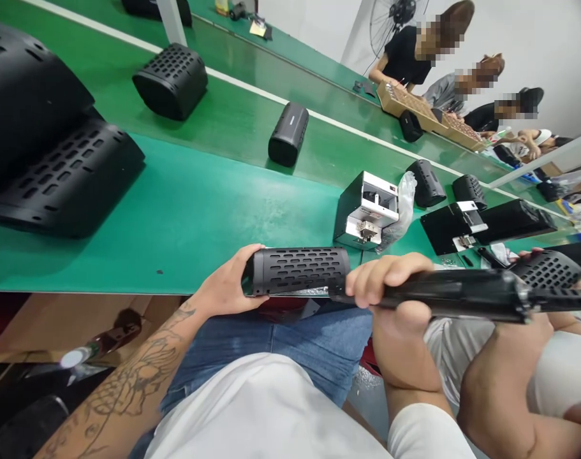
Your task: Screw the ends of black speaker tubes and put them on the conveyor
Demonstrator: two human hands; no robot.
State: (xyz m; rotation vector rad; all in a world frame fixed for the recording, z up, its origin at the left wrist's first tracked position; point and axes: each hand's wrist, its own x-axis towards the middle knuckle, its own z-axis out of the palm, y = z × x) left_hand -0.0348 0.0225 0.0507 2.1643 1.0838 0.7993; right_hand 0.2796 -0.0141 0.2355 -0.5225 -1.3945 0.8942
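My left hand [229,280] grips one end of a black perforated housing [300,268], thumb and fingers around it. The housing lies on its side at the front edge of the green bench [213,210]. My right hand [390,284] is wrapped around a black electric screwdriver [462,294], held nearly level. Its nose points left at the housing's right end. Whether the tip touches the housing or a screw, I cannot tell. Just beyond the housing stands a black and silver screw feeder [367,210].
Large black housings [70,172] stand at the left. On the belt sit a perforated housing [173,80] and a smaller one [289,134]. A second feeder [455,226] is at the right, near a co-worker's arm [500,376]. Co-workers sit across the line beside a cardboard tray [414,111].
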